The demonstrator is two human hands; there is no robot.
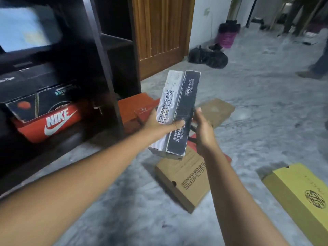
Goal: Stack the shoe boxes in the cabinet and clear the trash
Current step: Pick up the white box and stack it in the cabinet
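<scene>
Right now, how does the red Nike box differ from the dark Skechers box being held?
The Nike box is red; the dark Skechers box is near black with white lettering. The Nike box lies in the cabinet under a patterned box; the dark Skechers box is held in the air by the left hand and right hand, tilted on edge. Both are branded shoe boxes.

I've got the grey-and-black Skechers box [179, 110] up on end, tilted. Cabinet [106, 68] at 10 o'clock: red Nike box [53, 121] under black boxes [32, 87]. On the floor: brown Skechers box [186, 178] at 6, yellow box [301, 192] at 4, orange box [131, 105] at 11.
</scene>
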